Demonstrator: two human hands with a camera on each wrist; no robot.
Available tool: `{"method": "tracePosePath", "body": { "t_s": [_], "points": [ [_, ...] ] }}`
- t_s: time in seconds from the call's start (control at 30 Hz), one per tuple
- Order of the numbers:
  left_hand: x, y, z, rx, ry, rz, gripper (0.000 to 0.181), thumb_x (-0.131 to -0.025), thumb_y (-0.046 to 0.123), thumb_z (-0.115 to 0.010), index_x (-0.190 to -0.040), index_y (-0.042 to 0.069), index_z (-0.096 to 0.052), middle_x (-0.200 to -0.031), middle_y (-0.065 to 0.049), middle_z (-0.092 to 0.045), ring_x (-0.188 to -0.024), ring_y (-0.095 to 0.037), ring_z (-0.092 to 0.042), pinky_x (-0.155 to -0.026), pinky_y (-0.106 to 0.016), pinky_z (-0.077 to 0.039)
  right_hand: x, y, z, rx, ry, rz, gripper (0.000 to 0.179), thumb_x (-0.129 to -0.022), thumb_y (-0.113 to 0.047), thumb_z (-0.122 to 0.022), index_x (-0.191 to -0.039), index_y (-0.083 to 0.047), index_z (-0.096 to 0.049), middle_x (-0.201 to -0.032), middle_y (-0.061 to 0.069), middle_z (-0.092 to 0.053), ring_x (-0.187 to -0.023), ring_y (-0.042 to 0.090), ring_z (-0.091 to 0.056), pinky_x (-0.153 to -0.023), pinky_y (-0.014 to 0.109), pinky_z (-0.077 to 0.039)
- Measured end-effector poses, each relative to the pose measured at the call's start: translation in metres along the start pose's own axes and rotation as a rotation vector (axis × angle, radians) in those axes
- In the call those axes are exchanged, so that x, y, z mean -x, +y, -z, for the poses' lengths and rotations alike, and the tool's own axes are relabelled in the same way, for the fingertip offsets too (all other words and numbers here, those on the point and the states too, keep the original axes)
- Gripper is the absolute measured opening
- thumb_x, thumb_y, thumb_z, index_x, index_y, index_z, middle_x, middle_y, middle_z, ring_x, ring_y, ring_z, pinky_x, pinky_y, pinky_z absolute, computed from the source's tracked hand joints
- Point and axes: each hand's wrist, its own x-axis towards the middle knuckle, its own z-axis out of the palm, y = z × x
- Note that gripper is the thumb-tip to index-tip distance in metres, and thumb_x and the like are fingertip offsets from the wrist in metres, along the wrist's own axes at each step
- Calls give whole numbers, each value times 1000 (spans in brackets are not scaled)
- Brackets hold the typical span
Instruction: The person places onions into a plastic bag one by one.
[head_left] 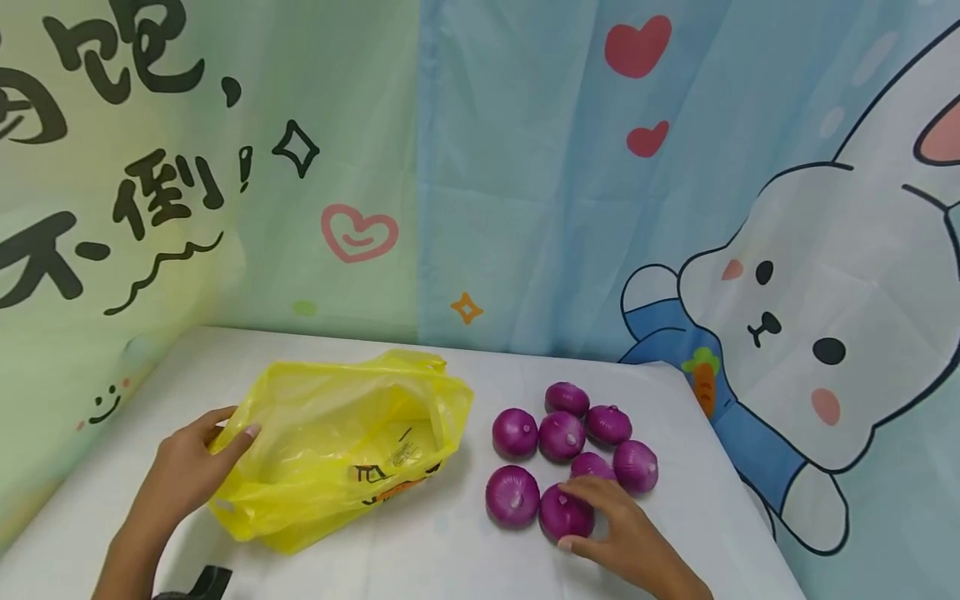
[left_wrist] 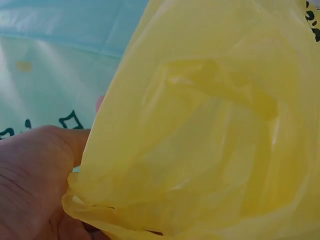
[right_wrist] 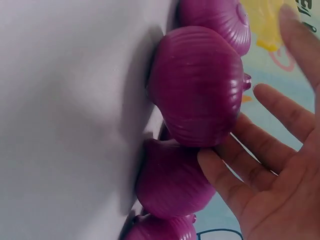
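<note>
In the head view, the yellow plastic bag lies on the white desk with its long side running left to right, and the left grip pinches the rim at its left end. Eight red onions sit to the right of the bag; the near onion has the right grip over it, far nearer than the left one, reaching in from the side away from the bag. One neighbouring onion sits between it and the bag. In the left wrist view, thin film fills most of the frame, the fingers partly hidden at the bag's edge. In the right wrist view, the fingers spread loosely about the near onion, not closed round it; its root-to-stem axis stands roughly upright, and whether any fingertip touches it I cannot tell.
</note>
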Motion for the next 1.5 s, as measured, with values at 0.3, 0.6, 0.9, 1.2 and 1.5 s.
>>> {"method": "tracePosePath", "body": {
  "t_s": [0.3,0.6,0.9,1.2,1.5],
  "points": [
    [3,-2,-3,51,0,58,70,-99,51,-46,-136,-8,-47,-115,-34,-59,-93,-37,-61,-76,-51,-51,-4,-4,-12,33,-51,28,68,-78,-44,-79,-136,-18,-57,-138,5,-48,-127,32,-43,-93,48,-46],
    [4,-2,-6,95,9,77,71,-100,52,-44,-136,-10,-46,-114,-31,-62,-96,-37,-61,-77,-52,-50,-10,-11,-16,78,-28,-19,66,-79,-40,-79,-137,-18,-56,-137,7,-50,-127,33,-46,-91,47,-47],
    [3,-2,-9,124,9,61,71,-100,53,-43,-136,-8,-46,-113,-28,-63,-96,-35,-62,-79,-51,-51,-11,-17,-6,53,1,46,65,-81,-34,-79,-138,-16,-54,-136,2,-52,-127,30,-47,-93,45,-47],
    [2,1,-14,157,-6,36,70,-100,53,-42,-137,-7,-46,-119,-29,-61,-106,-41,-58,-89,-61,-43,-28,-35,14,-67,69,205,64,-84,-35,-77,-140,-20,-52,-138,-1,-52,-125,28,-50,-87,40,-52],
    [0,1,-12,146,-21,37,71,-100,53,-42,-138,-7,-46,-126,-31,-56,-109,-42,-54,-90,-61,-43,-63,-76,34,-158,37,351,66,-82,-29,-80,-141,-23,-52,-140,-1,-51,-127,25,-50,-87,42,-51]
  ]
}}
